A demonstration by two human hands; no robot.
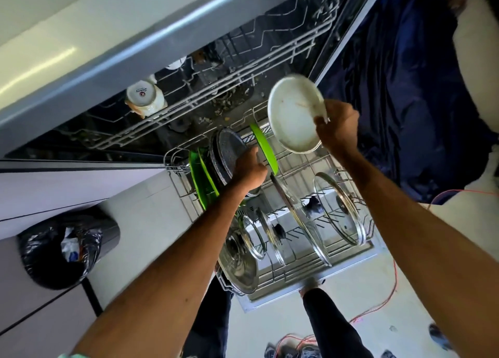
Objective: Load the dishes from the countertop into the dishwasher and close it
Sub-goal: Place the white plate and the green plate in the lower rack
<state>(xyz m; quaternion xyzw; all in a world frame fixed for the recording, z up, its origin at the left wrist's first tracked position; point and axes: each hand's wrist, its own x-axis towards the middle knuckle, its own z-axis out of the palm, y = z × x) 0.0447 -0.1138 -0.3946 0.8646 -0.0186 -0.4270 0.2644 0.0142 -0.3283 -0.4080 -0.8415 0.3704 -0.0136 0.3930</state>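
Observation:
The dishwasher stands open with its lower rack (348, 255) pulled out over the door. My right hand (337, 127) grips the rim of a soiled white plate (293, 114) and holds it tilted above the rack's far end. My left hand (249, 168) reaches down into the rack and rests against a dark speckled plate (226, 152) standing on edge; its fingertips are hidden. Green plates (202, 182) stand left of it and another green plate (263, 147) right of it. Glass lids (340, 209) and a steel pot (237, 263) fill the near part.
The upper rack (216, 87) sits inside the machine with an upturned white mug (144, 97). A bin with a black bag (67, 247) stands on the floor at left. Dark blue cloth (405, 87) hangs at right. An orange cable (378, 306) trails across the floor beside my legs.

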